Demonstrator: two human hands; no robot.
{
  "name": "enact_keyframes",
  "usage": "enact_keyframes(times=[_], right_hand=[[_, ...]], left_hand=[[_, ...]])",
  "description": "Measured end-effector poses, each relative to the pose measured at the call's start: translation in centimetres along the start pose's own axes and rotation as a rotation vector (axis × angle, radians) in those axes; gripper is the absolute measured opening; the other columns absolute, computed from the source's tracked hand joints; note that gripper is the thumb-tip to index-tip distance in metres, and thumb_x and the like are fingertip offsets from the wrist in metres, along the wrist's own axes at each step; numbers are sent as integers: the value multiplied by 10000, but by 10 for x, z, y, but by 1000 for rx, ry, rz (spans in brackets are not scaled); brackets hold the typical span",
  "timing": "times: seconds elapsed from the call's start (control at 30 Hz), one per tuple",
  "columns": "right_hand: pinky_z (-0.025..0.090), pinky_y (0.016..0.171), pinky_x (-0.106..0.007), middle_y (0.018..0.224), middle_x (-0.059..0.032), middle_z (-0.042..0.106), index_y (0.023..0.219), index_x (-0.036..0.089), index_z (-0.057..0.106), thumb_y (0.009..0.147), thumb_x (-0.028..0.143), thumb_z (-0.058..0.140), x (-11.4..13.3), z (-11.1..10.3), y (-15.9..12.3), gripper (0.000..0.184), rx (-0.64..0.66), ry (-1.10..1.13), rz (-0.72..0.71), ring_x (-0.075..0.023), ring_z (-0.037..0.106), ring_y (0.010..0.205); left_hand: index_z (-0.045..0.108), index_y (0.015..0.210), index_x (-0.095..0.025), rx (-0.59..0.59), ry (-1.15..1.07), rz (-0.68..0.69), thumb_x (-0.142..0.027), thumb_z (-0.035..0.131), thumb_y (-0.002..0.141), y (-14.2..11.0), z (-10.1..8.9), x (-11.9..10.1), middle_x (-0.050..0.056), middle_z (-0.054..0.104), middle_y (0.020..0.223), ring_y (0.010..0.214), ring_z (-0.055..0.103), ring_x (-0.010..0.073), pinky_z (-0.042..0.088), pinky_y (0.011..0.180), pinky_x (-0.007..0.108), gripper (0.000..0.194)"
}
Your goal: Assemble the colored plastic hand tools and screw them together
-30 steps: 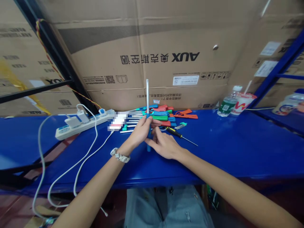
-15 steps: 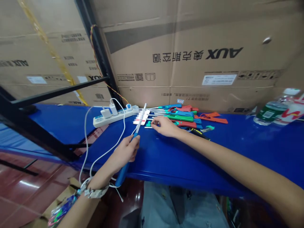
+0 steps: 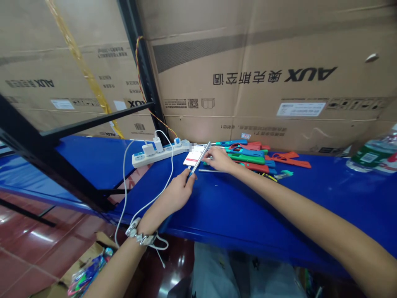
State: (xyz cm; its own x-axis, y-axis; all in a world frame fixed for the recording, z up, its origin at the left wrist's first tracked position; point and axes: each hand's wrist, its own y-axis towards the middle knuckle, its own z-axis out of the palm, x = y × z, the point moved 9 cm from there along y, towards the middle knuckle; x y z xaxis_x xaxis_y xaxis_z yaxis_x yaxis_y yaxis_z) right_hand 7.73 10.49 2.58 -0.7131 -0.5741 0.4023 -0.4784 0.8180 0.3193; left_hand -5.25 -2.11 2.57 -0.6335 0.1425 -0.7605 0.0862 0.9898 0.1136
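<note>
My left hand (image 3: pixel 178 192) is wrapped round the handle of a blue long-nosed lighter. The metal tube (image 3: pixel 201 157) of that lighter slants up and to the right. My right hand (image 3: pixel 218 160) has its fingers drawn together beside the tube's upper end, over the left end of a pile of lighters. What its fingertips hold, if anything, is too small to make out. In the pile, a green lighter (image 3: pixel 248 158) lies among blue and red ones, their metal tubes pointing left. A phone (image 3: pixel 192 158), partly blurred out, lies just behind the held tube.
A white power strip (image 3: pixel 155 155) with plugged-in chargers lies at the left, its white cables hanging over the table edge. Orange lighter parts (image 3: pixel 290 159), a yellow-black screwdriver (image 3: pixel 269 177) and a bottle (image 3: pixel 369 154) are at the right. Large cartons (image 3: pixel 198 49) stand behind.
My left hand took the blue lighter leftward, tilting it from upright, then raised it slightly toward the pile. My right hand let go of it and moved to the pile's left end. The view swung left.
</note>
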Motion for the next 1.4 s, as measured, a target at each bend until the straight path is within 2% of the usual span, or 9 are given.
enact_keyframes(times=[0.13,0.27,0.37,0.5,0.63,0.73,0.9,1.1,1.4], right_hand=[[513,826,-339,879,-80,737,866,152,687,944,329,629,-39,-36,-21,202,-195,493,117,-202,698,857],[527,609,-291,753,-51,735,873,177,652,837,442,753,-85,-57,-69,286,-230,938,323,-184,706,629],[494,572,-258,674,-11,686,808,181,668,747,500,806,-111,-84,-110,353,-366,1029,373,-134,634,563],[425,529,-250,599,39,575,775,198,672,733,603,746,-132,-113,-153,414,-511,987,370,-102,503,520],[412,524,-259,594,43,549,801,206,664,730,666,726,-135,-121,-172,470,-542,870,354,-108,489,526],[465,568,-273,618,37,606,818,224,604,698,647,767,-133,-122,-176,469,-591,898,348,-123,553,558],[489,588,-283,603,24,642,767,225,561,661,592,822,-129,-114,-175,462,-614,947,371,-132,592,558],[323,451,-250,480,63,543,702,238,478,667,612,823,-125,-99,-176,510,-668,1049,414,-88,427,411],[386,561,-257,639,54,624,826,212,574,625,459,882,-94,-84,-166,442,-396,1176,327,-104,528,568]], left_hand=[[616,971,-215,1,253,108,-368,411,1013,30,1,-18,39,623,688,618,600,239,397,604,322,258],[630,1044,-225,27,492,312,-412,386,1044,54,19,-43,64,645,737,675,632,260,418,639,331,307],[640,1106,-217,94,617,475,-419,366,1051,63,47,-60,79,669,782,709,645,268,444,671,339,345],[663,1124,-216,137,603,629,-414,364,1054,69,83,-79,86,700,817,713,658,264,474,709,347,365],[654,1224,-209,165,620,703,-423,319,1073,69,111,-93,113,737,903,758,683,280,479,725,362,424],[636,1270,-196,163,670,698,-419,301,1081,70,119,-95,128,748,961,772,694,278,472,710,351,445],[632,1257,-199,154,658,638,-421,305,1083,64,119,-85,106,744,901,751,696,268,453,675,326,432],[653,1197,-197,94,607,633,-419,332,1069,56,113,-81,118,732,884,747,681,268,474,704,339,410],[649,1263,-196,102,584,651,-423,353,1073,52,117,-85,129,746,907,754,695,275,466,702,341,418]])
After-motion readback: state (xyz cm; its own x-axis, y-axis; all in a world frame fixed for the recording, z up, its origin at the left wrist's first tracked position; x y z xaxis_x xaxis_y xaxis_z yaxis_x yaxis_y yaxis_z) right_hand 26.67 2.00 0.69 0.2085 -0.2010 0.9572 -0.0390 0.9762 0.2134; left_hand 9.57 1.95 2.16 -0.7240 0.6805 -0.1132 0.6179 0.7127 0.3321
